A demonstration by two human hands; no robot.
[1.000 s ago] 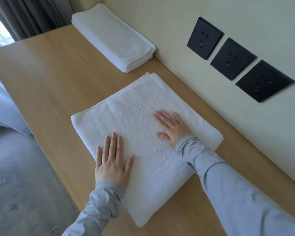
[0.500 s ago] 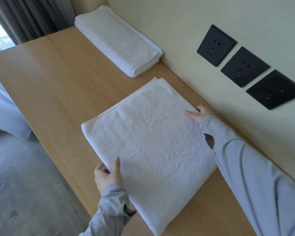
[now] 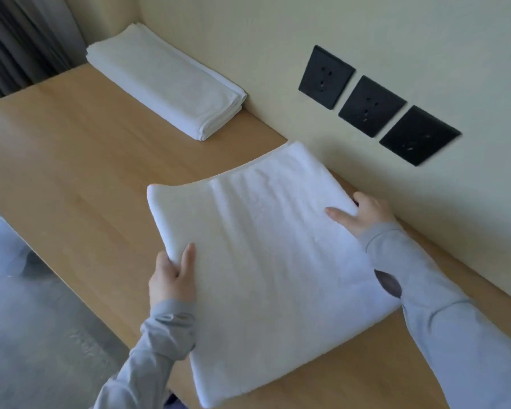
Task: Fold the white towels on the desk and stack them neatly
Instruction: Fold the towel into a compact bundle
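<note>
A folded white towel (image 3: 266,261) lies across the near part of the wooden desk (image 3: 71,160). My left hand (image 3: 173,276) grips its left edge, thumb on top and fingers underneath, and that edge is raised off the desk. My right hand (image 3: 363,214) holds the far right edge close to the wall, thumb on top. At the far end of the desk, against the wall, rests a stack of folded white towels (image 3: 165,81).
Three black wall sockets (image 3: 372,106) sit on the cream wall to the right. Grey curtains (image 3: 15,39) hang at the far left. The desk's left edge drops to a grey floor (image 3: 27,335).
Both hands went from pressing flat on the towel to gripping its left and right edges. The left edge has lifted off the desk and the towel has shifted toward the wall.
</note>
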